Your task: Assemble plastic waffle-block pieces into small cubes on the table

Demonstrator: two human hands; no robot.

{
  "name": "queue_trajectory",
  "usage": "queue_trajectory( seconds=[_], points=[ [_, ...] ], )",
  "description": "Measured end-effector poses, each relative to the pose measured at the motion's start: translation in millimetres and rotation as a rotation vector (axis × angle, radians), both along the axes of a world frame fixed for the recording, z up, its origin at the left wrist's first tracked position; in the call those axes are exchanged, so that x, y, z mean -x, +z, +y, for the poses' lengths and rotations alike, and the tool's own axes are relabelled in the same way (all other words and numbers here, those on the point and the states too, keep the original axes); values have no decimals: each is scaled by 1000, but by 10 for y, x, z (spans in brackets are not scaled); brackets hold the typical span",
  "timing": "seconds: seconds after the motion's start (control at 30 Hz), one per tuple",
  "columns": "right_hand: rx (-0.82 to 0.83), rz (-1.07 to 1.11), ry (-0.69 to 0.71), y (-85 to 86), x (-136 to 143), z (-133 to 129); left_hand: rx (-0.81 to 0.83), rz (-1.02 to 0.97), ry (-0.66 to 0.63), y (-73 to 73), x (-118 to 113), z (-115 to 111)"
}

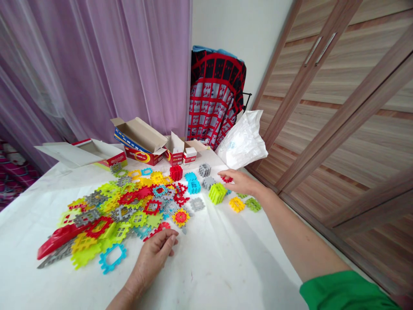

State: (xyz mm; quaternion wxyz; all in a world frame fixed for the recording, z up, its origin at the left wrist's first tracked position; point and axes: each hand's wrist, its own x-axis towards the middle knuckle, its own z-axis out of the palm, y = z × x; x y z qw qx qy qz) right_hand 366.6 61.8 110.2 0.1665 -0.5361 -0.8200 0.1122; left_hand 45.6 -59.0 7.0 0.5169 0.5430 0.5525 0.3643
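My left hand (157,250) rests low at the front of a heap of interlocking plastic tiles (138,193), fingers curled in and thumb against them. A red tile (158,230) lies just behind its knuckles; whether anything is inside the fingers is hidden. My right hand (240,181) is stretched across to the right, fingers extended and palm down over a small red piece (226,178). Close to it are a stack of lime-green tiles (217,193), yellow tiles (236,204) and green tiles (253,205). Grey tiles (208,182) and blue tile stacks (194,186) sit to its left.
Opened cardboard boxes (140,135) line the table's back edge, beside a white plastic bag (243,142). A long red piece (60,241) lies at the heap's left end. A white cloth (206,275) covers the table; a wooden wardrobe (338,107) stands at right.
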Motion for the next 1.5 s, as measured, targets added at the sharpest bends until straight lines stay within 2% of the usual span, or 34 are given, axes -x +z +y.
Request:
queue_trajectory(
  seconds=[0.07, 0.13, 0.23, 0.3, 0.4, 0.5, 0.63, 0.73, 0.9, 1.2, 1.33, 1.5],
  points=[
    [-79, 224, -47, -100, 205, -164, -6, -19, 10, -7, -8, 1],
    [-113, 422, -58, -281, 506, -355, -28, -27, 11, -26, -15, -10],
    [-89, 536, 26, -648, 1002, -618, -92, -17, 41, -66, -2, -51],
    [-111, 590, 18, -892, 1262, -738, -171, 39, 91, -79, 41, -76],
    [-172, 607, -42, -1165, 1455, -820, -366, 298, 159, -43, 180, -75],
    [-216, 627, -95, -1299, 1457, -812, -524, 659, 223, 35, 359, -28],
    [-218, 708, -223, -1339, 1399, -764, -549, 1008, 177, 96, 476, 33],
    [-213, 711, -227, -1334, 1406, -755, -496, 1115, 150, 118, 437, 52],
    [-192, 652, -178, -1329, 1446, -761, -421, 1182, 154, 205, 335, 99],
    [-137, 609, -177, -1350, 1444, -741, -317, 1341, 140, 358, 266, 302],
    [-133, 614, -173, -1339, 1444, -739, -299, 1368, 143, 362, 215, 347],
    [-119, 627, -168, -1322, 1447, -743, -313, 1248, 190, 302, 191, 352]
  ],
)
